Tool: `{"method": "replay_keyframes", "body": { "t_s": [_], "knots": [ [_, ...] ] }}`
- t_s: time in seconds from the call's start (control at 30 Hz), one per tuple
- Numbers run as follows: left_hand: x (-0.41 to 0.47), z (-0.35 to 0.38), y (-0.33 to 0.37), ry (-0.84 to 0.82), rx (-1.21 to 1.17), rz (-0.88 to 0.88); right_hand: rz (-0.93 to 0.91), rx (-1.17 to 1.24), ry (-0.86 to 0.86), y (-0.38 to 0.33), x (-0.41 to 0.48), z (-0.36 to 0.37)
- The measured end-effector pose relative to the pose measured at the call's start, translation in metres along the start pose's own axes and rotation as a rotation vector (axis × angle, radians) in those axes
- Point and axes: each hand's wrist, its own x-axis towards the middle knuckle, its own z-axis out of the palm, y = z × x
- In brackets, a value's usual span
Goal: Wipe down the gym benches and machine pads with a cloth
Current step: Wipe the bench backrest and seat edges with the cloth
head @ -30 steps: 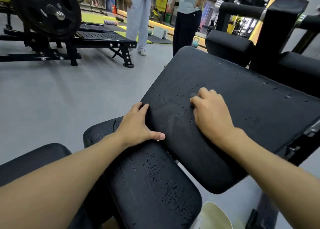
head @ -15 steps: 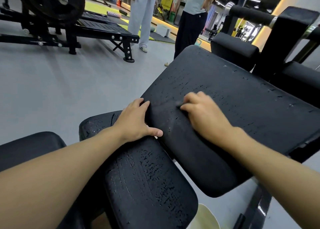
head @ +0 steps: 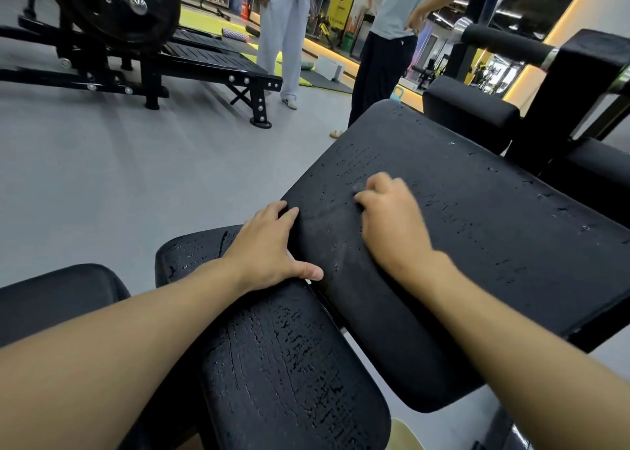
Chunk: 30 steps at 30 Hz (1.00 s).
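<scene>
Left hand flat on the bench pad edge, fingers straight, same spot as before. Right hand has its fingers curled over a barely-showing grey cloth, slid slightly left.

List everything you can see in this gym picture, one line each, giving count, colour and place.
back pad: one, black, cracked, centre right
seat pad: one, black, cracked, bottom middle
side pad: one, black, bottom left
weight plate: one, black, top left
kettlebell: one, teal, behind back pad
people: two, standing, top middle
floor: one, grey, left
cloth: one, grey, barely showing at right grip
left grip: one, bare hand, resting against back pad's near edge
right grip: one, bare hand, curled round cloth on back pad
</scene>
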Motion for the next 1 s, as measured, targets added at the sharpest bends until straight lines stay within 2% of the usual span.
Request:
{"method": "replay_keyframes", "body": {
  "t_s": [0.1,0.13,0.23,0.3,0.33,0.4,0.47,0.5,0.6,0.63,0.73,0.8,0.93,1.0],
  "knots": [
    [0.000,0.000,0.001,0.004,0.014,0.005,-0.315,0.024,-0.174,-0.024,-0.015,0.006],
    [0.000,0.000,0.000,0.003,0.012,0.006,-0.344,0.015,-0.187,-0.015,-0.009,0.000],
    [0.000,0.000,-0.001,-0.001,-0.006,0.003,-0.099,-0.043,-0.041,0.025,0.021,-0.010],
    [0.001,0.000,-0.002,-0.001,-0.007,0.006,0.052,-0.040,0.012,0.018,0.023,-0.004],
    [0.001,0.001,-0.002,0.002,-0.002,0.008,0.017,-0.013,-0.014,0.002,0.019,0.000],
    [0.002,0.001,-0.001,0.009,0.014,0.011,-0.184,0.040,-0.173,-0.027,0.005,0.009],
    [0.003,0.002,-0.003,0.014,0.016,0.011,-0.299,0.055,-0.248,-0.021,0.011,0.002],
    [0.003,0.002,-0.004,0.012,0.011,0.010,-0.260,0.046,-0.211,-0.007,0.023,-0.003],
    [0.004,0.003,-0.006,0.008,-0.002,0.009,0.030,-0.004,-0.017,0.025,0.046,-0.001],
    [0.004,0.003,-0.005,0.009,0.000,0.011,0.042,-0.003,-0.013,0.015,0.043,0.003],
    [0.004,0.003,-0.004,0.016,0.017,0.017,-0.253,0.046,-0.207,-0.033,0.020,0.018],
    [0.004,0.003,-0.005,0.015,0.014,0.017,-0.347,0.037,-0.252,-0.022,0.029,0.011],
    [0.004,0.003,-0.006,0.011,-0.005,0.012,-0.005,-0.044,-0.034,0.018,0.064,0.009],
    [0.005,0.003,-0.006,0.022,0.000,0.016,-0.069,-0.019,-0.083,-0.014,0.055,0.019]
  ]
}}
